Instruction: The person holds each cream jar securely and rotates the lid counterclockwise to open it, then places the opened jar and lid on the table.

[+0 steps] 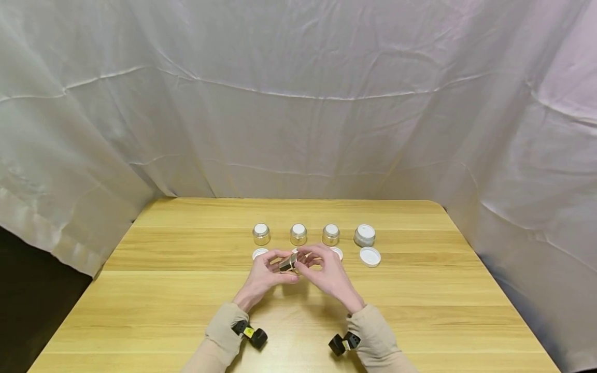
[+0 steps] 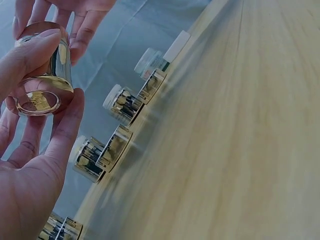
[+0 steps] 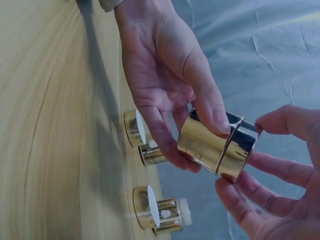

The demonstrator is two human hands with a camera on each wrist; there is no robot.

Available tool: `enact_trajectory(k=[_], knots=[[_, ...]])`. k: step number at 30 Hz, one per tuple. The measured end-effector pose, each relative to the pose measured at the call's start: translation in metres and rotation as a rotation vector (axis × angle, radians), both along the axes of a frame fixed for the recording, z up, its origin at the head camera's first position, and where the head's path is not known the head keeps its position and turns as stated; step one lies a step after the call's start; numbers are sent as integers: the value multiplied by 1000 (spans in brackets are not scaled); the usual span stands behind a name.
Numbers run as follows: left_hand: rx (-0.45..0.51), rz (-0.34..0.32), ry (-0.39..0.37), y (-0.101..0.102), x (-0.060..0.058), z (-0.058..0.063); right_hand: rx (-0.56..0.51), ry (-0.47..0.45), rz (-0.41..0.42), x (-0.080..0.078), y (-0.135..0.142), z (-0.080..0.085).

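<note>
Between my two hands is a gold, mirror-finish cosmetic jar, tilted on its side above the table. A seam divides it into a wider part and a shorter end. My left hand grips the wider part, its thumb lying along the side. At the other end, the fingertips of my right hand pinch the shorter section. In the left wrist view my left hand shows the near end of the held jar, which has a round recess. Parts of the jar are hidden behind fingers.
Beyond my hands stand three gold jars with white tops, in a row with a pale jar on the right. A white lid lies before the pale jar. Other lids lie nearer, partly hidden by my hands. Grey curtain surrounds the table.
</note>
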State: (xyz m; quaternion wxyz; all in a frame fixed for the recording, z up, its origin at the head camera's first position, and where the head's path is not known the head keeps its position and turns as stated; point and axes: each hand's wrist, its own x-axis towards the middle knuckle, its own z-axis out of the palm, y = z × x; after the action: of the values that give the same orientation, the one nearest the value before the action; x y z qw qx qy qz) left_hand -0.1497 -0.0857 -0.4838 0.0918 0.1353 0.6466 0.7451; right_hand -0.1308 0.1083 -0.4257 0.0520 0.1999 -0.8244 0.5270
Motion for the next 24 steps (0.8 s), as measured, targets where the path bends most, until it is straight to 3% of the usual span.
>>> enact_trajectory(k=[3, 10, 24], knots=[[3, 0, -1, 0, 0, 0, 5, 0, -1, 0, 0, -1], [-11, 5, 2, 0, 0, 1, 91, -20, -96, 1, -2, 1], [-1, 9, -10, -1, -1, -1, 86, 40, -14, 1, -1, -3]])
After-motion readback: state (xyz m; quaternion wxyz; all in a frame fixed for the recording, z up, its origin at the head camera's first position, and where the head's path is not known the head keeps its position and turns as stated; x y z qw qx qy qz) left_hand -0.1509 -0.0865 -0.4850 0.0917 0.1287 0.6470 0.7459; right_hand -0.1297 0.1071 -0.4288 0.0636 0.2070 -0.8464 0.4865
